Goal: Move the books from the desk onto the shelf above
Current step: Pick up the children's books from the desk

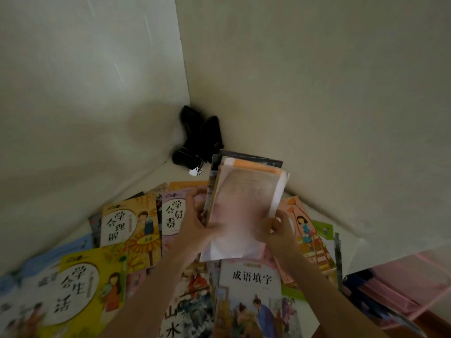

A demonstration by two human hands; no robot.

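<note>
A thin stack of books [244, 203] is gripped between both hands, the left hand [197, 220] curled round its left edge and the right hand [280, 230] pinching its lower right corner, and is held raised above the table [307, 313]. Many more books [129, 230] are spread flat beneath and to the left of the hands. No shelf is seen, so most of the task is judged undone.

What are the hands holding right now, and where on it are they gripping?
Both hands hold a motion-blurred stack of thin paperback books: left hand grips its lower left edge, right hand its lower right corner.
</note>
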